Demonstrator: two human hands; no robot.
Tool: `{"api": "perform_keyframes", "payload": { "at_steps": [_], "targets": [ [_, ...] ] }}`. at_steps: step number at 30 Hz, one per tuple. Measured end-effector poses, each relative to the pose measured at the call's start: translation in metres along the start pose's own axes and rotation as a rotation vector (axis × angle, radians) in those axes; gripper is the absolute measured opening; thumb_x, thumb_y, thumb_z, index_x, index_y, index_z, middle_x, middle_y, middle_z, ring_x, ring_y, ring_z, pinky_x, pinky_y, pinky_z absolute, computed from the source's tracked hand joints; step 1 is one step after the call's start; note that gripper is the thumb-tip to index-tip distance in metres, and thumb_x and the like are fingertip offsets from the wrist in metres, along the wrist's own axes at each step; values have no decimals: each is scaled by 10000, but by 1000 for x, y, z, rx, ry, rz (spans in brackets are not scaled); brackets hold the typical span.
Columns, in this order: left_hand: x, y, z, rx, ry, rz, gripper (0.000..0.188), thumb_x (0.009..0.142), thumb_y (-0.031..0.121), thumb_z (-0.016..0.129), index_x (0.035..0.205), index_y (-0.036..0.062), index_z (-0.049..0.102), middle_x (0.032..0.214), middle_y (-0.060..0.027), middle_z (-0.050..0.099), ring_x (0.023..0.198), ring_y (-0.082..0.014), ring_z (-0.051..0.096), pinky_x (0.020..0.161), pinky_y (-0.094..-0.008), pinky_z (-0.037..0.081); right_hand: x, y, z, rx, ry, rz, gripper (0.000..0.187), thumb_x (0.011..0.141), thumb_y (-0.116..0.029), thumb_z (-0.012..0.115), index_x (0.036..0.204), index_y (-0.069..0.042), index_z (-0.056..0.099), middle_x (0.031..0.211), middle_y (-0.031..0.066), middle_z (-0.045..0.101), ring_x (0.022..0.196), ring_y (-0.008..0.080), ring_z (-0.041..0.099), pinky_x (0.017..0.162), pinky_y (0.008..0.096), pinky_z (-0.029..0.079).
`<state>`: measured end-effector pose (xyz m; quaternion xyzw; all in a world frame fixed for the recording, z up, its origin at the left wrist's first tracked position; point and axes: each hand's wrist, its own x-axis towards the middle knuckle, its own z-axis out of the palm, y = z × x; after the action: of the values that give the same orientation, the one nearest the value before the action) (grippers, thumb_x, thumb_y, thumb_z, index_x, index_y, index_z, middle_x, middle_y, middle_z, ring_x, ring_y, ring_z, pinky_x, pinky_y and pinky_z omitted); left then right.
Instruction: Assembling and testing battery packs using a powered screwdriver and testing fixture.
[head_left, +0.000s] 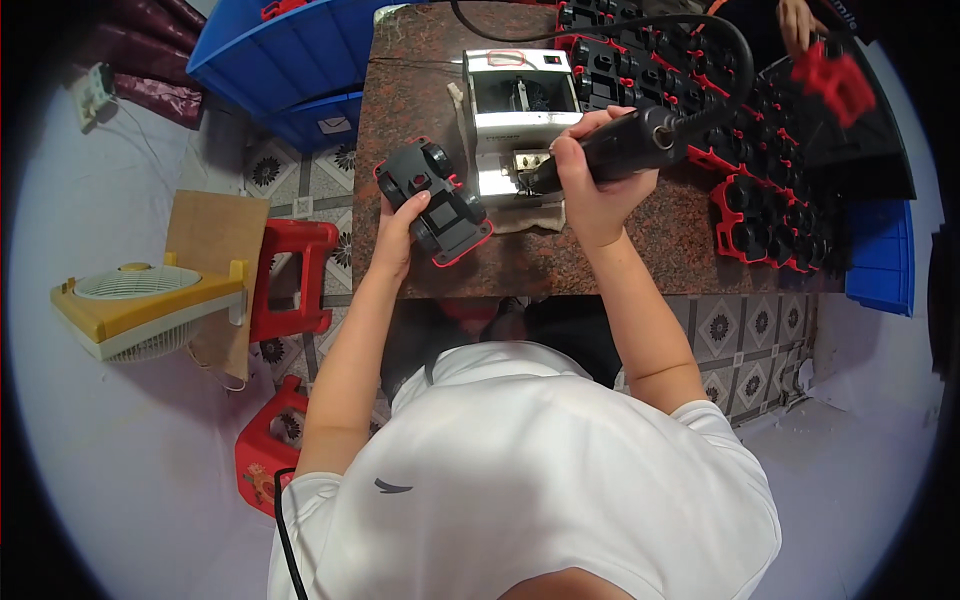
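Observation:
My left hand [397,240] grips a black toy-vehicle chassis [452,232] with wheel-like round parts and red edges, its thumb lying on the upper face. In my right hand [608,205] is a black electric screwdriver [622,148], its cable running from the rear end. The screwdriver's tip points left, down at the front outlet of a white screw feeder [522,120]. Whether the bit touches the outlet cannot be made out. The chassis is held over the table, left of the feeder's front and apart from the screwdriver.
Rows of similar black and red chassis [745,222] cover the right of the stone-topped table [410,60]. Another person's hand [796,24] is near a red and black part [835,82] at far right. Blue bins [290,60], red stools [300,280] and a yellow-white fan [140,300] stand left.

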<state>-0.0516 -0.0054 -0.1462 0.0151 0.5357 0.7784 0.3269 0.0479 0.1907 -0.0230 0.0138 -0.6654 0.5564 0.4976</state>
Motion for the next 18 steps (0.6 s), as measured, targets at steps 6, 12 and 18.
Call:
{"api": "perform_keyframes", "payload": {
  "at_steps": [6, 12, 18],
  "targets": [
    [-1, 9, 2, -25, -14, -106, 590, 795, 216, 664, 1302, 117, 379, 1171, -68, 517, 1058, -195, 541, 879, -340, 474, 7, 2, 6, -13, -40, 52, 454, 728, 63, 687, 1107, 1, 445, 842, 59, 582, 741, 97, 558, 667, 240, 472],
    [-1, 2, 2, -25, -3, -39, 584, 789, 207, 668, 1294, 114, 389, 1163, -60, 521, 1059, -190, 538, 878, -344, 472, 23, -5, 6, 54, -142, 305, 381, 782, 9, 661, 1098, 22, 448, 811, 70, 580, 620, 112, 582, 550, 246, 482],
    [-3, -1, 8, -39, 17, 33, 589, 775, 170, 670, 1288, 100, 389, 1193, -65, 494, 1105, -191, 492, 936, -337, 417, -1, -44, 26, 239, -100, 219, 400, 745, 21, 662, 1084, 25, 451, 783, 71, 569, 653, 118, 576, 598, 246, 483]
  ]
}}
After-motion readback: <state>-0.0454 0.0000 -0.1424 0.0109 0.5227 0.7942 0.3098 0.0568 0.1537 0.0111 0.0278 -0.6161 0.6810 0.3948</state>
